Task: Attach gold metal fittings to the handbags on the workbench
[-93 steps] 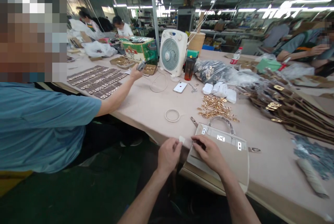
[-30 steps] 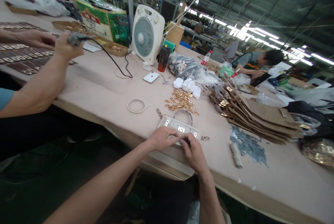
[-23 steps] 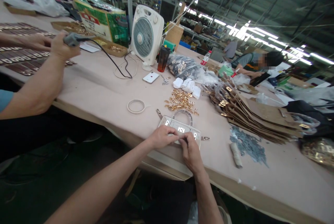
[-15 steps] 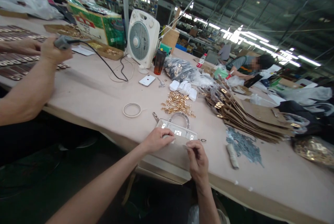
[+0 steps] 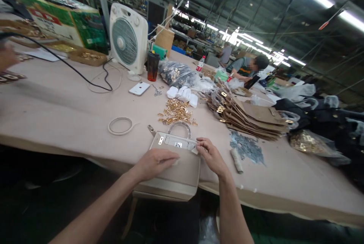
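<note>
A beige handbag (image 5: 182, 170) lies over the table's front edge, its clear-wrapped handle (image 5: 179, 124) pointing away from me. Metal plates, one of them a small bright plate (image 5: 178, 145), sit along its top band. My left hand (image 5: 155, 163) rests on the bag's front, fingers and thumb drawn together; a small pale bit shows by its fingertips, too faint to name. At the band's right end, my right hand (image 5: 209, 155) has its fingertips closed around a small whitish piece (image 5: 195, 150). A strap end with a metal fitting (image 5: 151, 128) sticks out at the bag's left.
Gold metal fittings (image 5: 178, 111) lie heaped beyond the handle. A tape roll (image 5: 120, 126) is to the left, near a phone (image 5: 139, 88) and a fan (image 5: 127, 39). Stacked brown bag pieces (image 5: 250, 117), grey pieces (image 5: 247, 147) and a pale roll (image 5: 236, 160) lie right. A co-worker's hand (image 5: 7, 56) shows far left.
The view has turned right. My left hand lies lower on the bag's front, and my right hand has come up to the band's right end. More of the bag shows.
</note>
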`<state>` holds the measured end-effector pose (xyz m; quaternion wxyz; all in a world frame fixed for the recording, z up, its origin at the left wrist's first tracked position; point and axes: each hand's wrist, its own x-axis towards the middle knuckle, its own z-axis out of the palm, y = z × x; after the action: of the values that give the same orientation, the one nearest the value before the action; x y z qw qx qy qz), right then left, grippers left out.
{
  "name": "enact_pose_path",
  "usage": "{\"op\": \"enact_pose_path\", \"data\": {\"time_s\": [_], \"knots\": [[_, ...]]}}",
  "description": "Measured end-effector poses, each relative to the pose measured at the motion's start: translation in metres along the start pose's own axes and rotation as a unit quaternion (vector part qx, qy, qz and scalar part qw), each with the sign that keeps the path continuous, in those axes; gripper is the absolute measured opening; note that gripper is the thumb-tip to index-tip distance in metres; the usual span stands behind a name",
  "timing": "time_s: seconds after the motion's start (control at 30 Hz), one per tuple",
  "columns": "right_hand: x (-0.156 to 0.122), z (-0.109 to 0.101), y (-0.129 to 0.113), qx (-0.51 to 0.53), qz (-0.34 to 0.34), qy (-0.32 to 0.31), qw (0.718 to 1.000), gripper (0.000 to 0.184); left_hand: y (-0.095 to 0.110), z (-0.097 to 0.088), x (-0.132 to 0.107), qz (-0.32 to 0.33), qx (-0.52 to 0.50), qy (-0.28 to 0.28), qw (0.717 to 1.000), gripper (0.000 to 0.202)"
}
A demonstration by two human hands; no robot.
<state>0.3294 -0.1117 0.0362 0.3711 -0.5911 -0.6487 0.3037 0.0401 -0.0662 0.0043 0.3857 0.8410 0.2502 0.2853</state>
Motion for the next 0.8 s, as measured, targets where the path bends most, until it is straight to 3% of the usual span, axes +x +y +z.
{"op": "enact_pose_path", "data": {"time_s": [0.47,0.8], "knots": [[0.012,0.002,0.007,-0.005,-0.006,-0.038,0.999,0.015,0.0,-0.001,0.0,-0.008,-0.016,0.01,1.0,0.028],[0.009,0.006,0.017,-0.025,-0.034,-0.018,0.999,0.012,0.0,-0.002,0.001,-0.005,-0.016,0.019,1.0,0.029]]}}
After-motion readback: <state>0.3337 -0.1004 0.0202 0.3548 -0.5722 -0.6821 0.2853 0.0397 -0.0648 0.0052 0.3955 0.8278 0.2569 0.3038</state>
